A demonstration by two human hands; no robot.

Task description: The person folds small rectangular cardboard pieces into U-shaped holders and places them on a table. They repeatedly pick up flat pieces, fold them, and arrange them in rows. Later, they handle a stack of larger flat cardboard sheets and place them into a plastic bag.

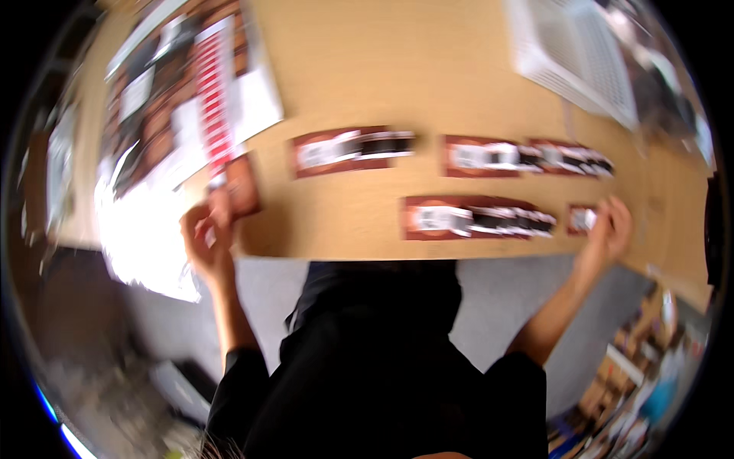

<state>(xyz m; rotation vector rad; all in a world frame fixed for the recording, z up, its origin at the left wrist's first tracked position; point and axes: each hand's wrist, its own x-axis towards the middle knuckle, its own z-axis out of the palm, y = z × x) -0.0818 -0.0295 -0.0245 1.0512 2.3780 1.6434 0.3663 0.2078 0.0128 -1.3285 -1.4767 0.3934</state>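
Light wood runs under everything you see: a tabletop [459, 76] whose near edge sits just above your dark-clothed torso, with grey floor below it. The picture is smeared by motion, so fine detail is lost.

Your left hand [205, 243] is at the near edge toward the left corner, fingers [218, 206] closed on a small reddish-brown card [241, 186] that stands tilted up from the surface. Just beyond it, along the left edge, lies a loose heap of printed sheets [183, 99], overlapping and partly hanging toward the edge.

Your right hand [608, 233] is at the near edge toward the right, touching or pinching a small red-and-white card [582, 219]; whether those fingers are together on it or only resting against it, you cannot tell through the blur.

Between your hands lie three long red strips with white and black patches: one nearest you [478, 217], and two further in, left [352, 150] and right [527, 156]. A white slotted tray [573, 53] sits at the far right corner.

Judging the risks: both cards are right at the near edge, so a loose pinch could drop either onto the floor. Your left forearm is close to the heap, and a sweep could drag sheets off. Moving fast could also nudge the strips out of line.
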